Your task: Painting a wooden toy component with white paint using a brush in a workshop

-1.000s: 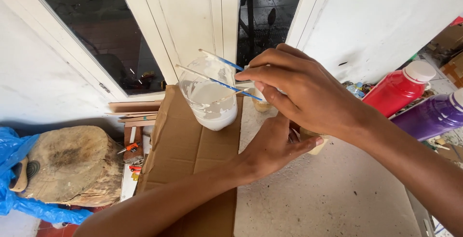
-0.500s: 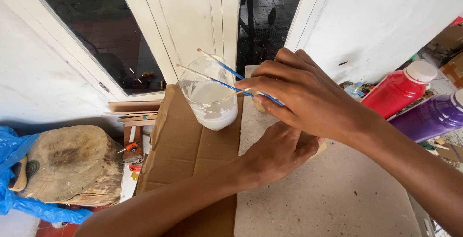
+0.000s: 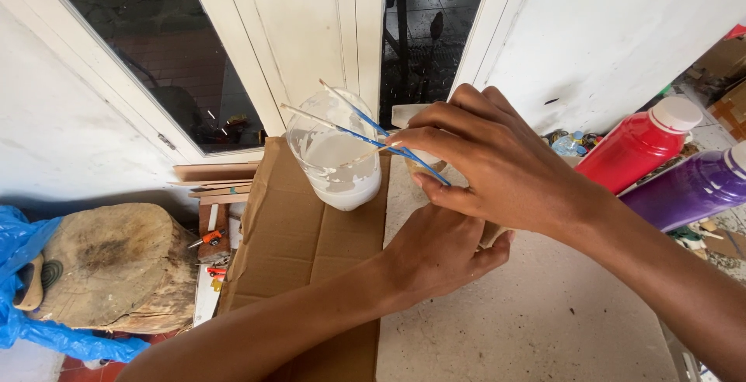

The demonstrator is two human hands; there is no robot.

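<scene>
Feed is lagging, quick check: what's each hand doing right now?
Left hand: closed around a small object, mostly hidden.
Right hand: pinching a thin blue paintbrush beside the cup of white paint.

A red bottle and a purple bottle lie to my right, side by side. At my left a wood stump sits on blue plastic, below a glass door.

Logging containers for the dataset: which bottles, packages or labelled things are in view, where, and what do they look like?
Red bottle: far right, lying tilted, white cap.
Purple bottle: right edge, just below the red one, lying tilted.
Clear plastic cup: centre, on the cardboard sheet, white paint inside, two blue-handled brushes across it.
Cardboard box: far right background, brown, partly cut off.
No signs or screens visible.
</scene>
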